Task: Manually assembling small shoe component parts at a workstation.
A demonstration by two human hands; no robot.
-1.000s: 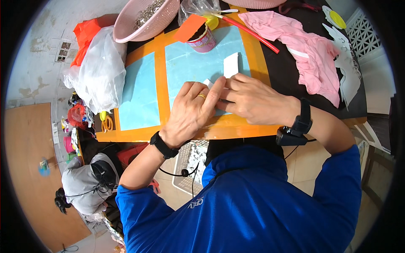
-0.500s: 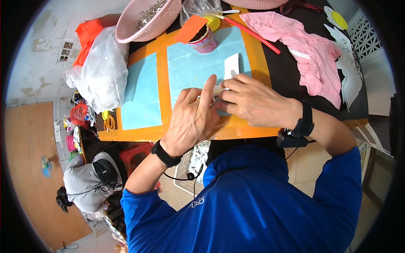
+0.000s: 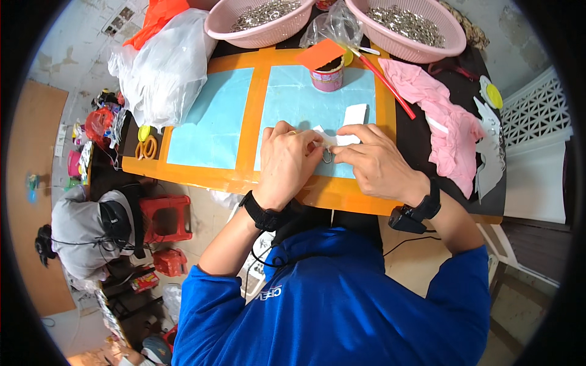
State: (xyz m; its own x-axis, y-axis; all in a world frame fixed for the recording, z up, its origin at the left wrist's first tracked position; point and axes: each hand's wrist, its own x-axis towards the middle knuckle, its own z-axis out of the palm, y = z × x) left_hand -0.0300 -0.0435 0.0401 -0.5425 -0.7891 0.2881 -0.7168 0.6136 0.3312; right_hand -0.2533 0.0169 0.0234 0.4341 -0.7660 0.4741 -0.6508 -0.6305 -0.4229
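Close together over the right blue sheet (image 3: pixel 299 116), both my hands work at a small silvery metal ring (image 3: pixel 328 156). My left hand (image 3: pixel 285 160) is closed, with thumb and fingertips pinched at the ring; its exact grip is partly hidden. On the other side my right hand (image 3: pixel 379 166) is closed too, its fingertips on the end of a white strip (image 3: pixel 355 116) that lies bent on the sheet. A short piece of the white material shows between the hands. Beyond them stands a small pink tub (image 3: pixel 328 82) with dark contents and an orange card (image 3: pixel 320 54) across its top.
Pink baskets of metal rings (image 3: pixel 259 36) stand at the back. A red-handled brush (image 3: pixel 390 85) and a pink cloth (image 3: pixel 436 122) lie right. A white plastic bag (image 3: pixel 168 73) and orange-handled scissors (image 3: pixel 146 147) are left. Another person (image 3: pixel 91 229) sits at lower left.
The view has shifted, bringing more of the back baskets into sight. My left fingers have curled in from a raised finger, and the metal ring now shows between my hands.
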